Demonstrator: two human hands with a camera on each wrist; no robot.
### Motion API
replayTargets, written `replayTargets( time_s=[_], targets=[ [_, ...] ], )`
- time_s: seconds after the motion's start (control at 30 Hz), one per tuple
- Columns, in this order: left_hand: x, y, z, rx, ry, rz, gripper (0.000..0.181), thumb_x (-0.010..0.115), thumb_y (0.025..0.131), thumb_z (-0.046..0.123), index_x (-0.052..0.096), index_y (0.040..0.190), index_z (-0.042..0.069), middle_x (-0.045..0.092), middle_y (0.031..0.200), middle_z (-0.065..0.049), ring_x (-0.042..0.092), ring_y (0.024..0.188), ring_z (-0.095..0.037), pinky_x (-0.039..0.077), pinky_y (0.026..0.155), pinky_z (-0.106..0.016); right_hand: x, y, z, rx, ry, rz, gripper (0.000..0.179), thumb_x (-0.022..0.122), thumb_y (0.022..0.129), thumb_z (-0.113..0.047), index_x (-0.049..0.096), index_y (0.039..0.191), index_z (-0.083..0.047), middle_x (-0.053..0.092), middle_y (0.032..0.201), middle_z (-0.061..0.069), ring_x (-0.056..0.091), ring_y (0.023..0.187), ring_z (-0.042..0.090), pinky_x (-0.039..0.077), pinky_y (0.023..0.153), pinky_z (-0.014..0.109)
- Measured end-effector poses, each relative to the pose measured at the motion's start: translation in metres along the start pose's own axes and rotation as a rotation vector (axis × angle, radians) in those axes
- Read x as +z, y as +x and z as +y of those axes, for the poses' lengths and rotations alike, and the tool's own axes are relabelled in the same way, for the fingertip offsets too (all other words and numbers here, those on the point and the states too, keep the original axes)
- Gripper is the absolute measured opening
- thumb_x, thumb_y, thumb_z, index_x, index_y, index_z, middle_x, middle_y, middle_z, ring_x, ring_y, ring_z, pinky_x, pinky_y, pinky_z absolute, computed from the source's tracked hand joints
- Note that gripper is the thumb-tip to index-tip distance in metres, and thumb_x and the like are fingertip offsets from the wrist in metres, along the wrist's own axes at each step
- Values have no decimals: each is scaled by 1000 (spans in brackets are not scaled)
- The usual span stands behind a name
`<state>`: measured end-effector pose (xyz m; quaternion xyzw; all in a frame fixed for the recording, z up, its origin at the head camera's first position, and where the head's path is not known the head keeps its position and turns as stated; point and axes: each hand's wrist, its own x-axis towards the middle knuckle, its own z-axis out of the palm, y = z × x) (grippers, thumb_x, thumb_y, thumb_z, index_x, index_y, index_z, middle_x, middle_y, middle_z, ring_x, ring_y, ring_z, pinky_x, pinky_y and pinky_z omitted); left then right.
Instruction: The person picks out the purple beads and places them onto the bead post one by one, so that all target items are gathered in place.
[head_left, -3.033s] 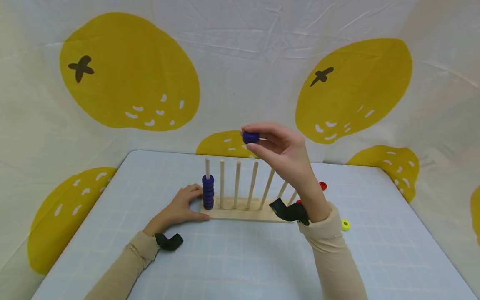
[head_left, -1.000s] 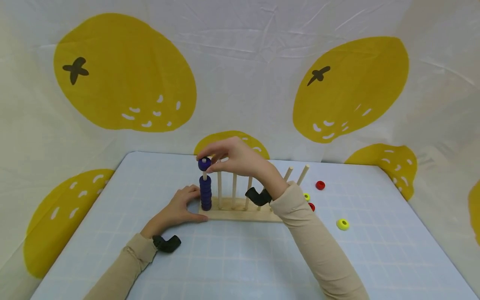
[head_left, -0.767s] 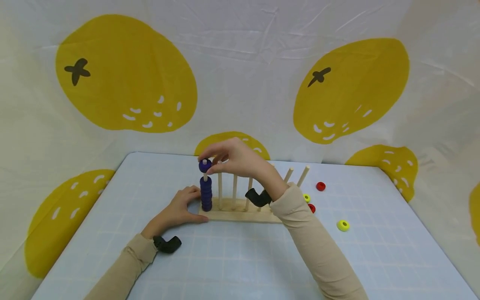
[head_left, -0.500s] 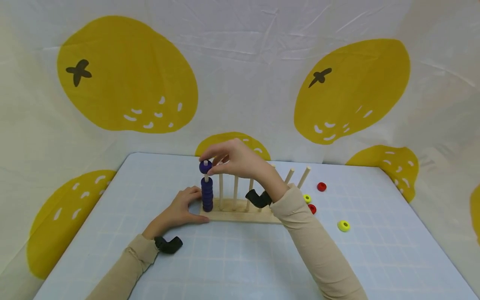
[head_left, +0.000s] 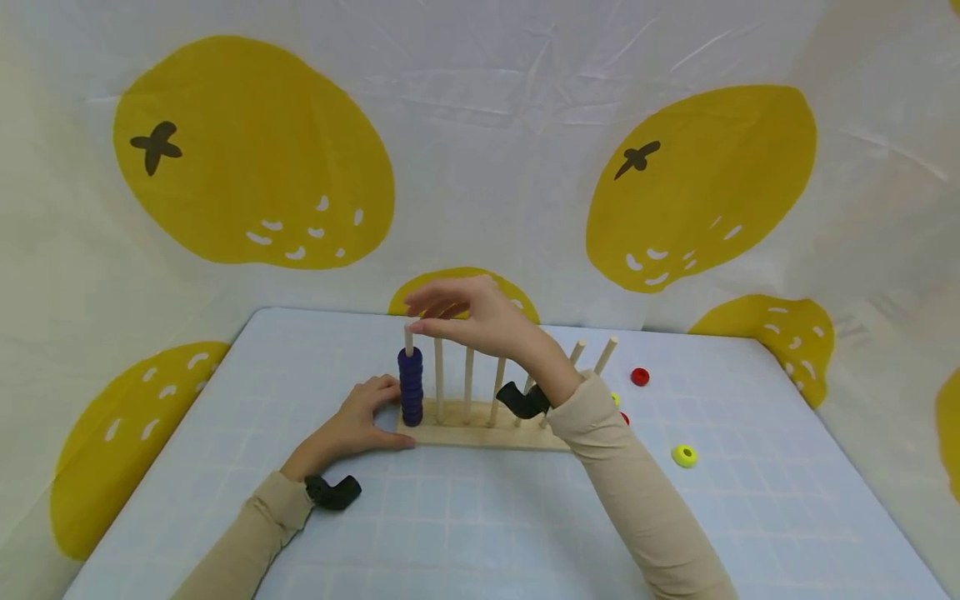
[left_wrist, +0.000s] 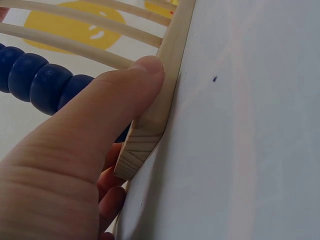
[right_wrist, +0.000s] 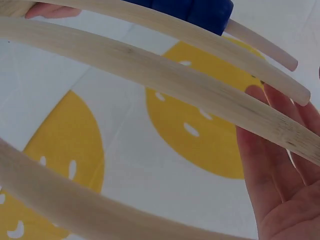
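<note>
A wooden peg stand with a row of upright pegs stands on the table. Its leftmost peg carries a stack of dark blue beads, with the bare tip sticking out above. My left hand grips the left end of the base; the left wrist view shows the thumb along the base's front edge and fingers curled behind. My right hand is at the top of the leftmost peg, fingers extended and no bead between them. In the right wrist view, pegs pass in front of its fingers.
Right of the stand lie a red bead and a yellow bead. Another yellow bead and red bead are partly hidden by my right sleeve. A white curtain with yellow fruit prints hangs behind the table.
My right hand brought a blue bead left onto the leftmost peg's tip and let go; the bead dropped onto the stack. The left hand kept its grip on the base.
</note>
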<state>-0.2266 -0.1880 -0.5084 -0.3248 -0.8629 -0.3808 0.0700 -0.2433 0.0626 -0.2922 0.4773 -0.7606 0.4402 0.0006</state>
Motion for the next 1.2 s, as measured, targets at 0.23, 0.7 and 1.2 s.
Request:
replayTargets(
  time_s=[0.23,0.7,1.2],
  targets=[
    [0,2,1,14,-12,1,66,90,67,45,68,122,17,59,117,9,50,109,-15,34,88,-42,-7,-5,-4,-77,-4,107,23,71,93,-9,71,115,-5,73,104,2,67,92,9,52,85,30],
    [-18,1,7,-70,-90,-101,57,88,74,38,63,123,22,56,119,3,51,110,-18,38,98,-46,-49,-53,-20,-144,-122,267,24,70,87,6,72,111,0,73,107,7,69,96,17,52,86,32],
    [-93,-19,38,-119,321,118,66,55,103,25,23,157,8,31,154,-26,26,141,-48,23,108,-65,-81,-144,-13,-58,-574,607,43,60,99,-25,58,136,-4,52,146,4,46,134,27,34,110,40]
  ],
)
